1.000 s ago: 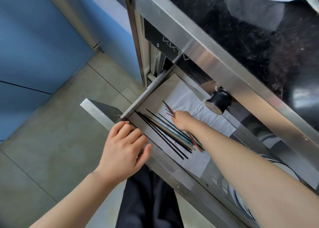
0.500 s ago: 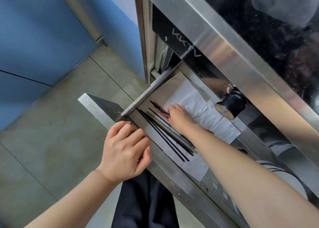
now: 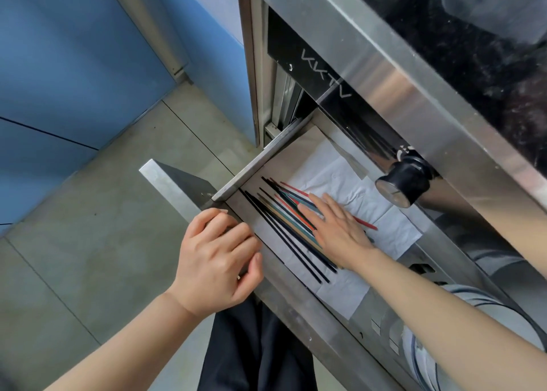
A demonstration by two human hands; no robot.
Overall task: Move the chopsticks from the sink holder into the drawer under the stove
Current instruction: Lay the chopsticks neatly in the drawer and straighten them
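The steel drawer [image 3: 245, 168] under the stove stands pulled out. Several chopsticks [image 3: 281, 225] in black, teal, red and tan lie side by side on white paper [image 3: 334, 168] inside it. My right hand [image 3: 334, 228] lies flat on the chopsticks with fingers stretched out and spread, covering their middle. One red chopstick sticks out past the hand on the right. My left hand [image 3: 216, 257] curls over the drawer's front panel [image 3: 168, 183] and grips its top edge.
A black stove knob [image 3: 402, 183] juts out just above the drawer's right part. The black glass stove top [image 3: 473, 50] and its steel edge overhang the drawer. Grey floor tiles [image 3: 88, 242] and blue cabinet fronts [image 3: 74, 65] are to the left.
My right hand has opened out flat and slid over the chopsticks, which have shifted closer together and farther toward the drawer's left end. The left hand stays on the drawer front.
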